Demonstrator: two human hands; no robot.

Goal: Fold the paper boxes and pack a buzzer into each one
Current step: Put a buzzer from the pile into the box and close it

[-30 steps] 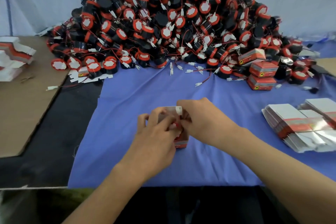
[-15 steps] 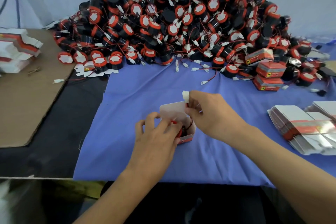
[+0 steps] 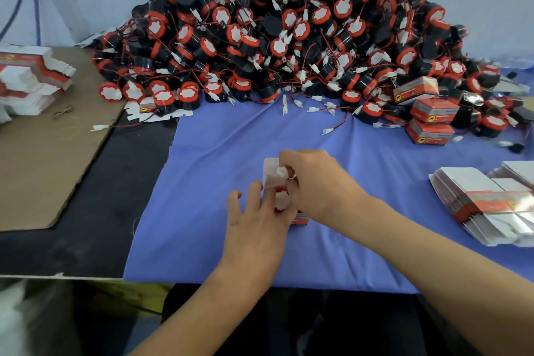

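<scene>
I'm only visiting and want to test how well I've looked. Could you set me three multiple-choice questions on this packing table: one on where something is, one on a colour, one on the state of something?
1. Where do the closed red boxes lie?
A. on the brown cardboard
B. at the right foot of the buzzer pile
C. at the cloth's near edge

2. What colour is the cloth?
A. blue
B. green
C. yellow

3. What state is the box that the left hand holds?
A. flat
B. taped shut
C. open, with a buzzer inside

Answers:
1 B: three of them sit by the pile's right end.
2 A: the cloth under both hands is plainly blue.
3 C: its flap stands up, and the right hand pinches the white connector just above the buzzer.
</scene>
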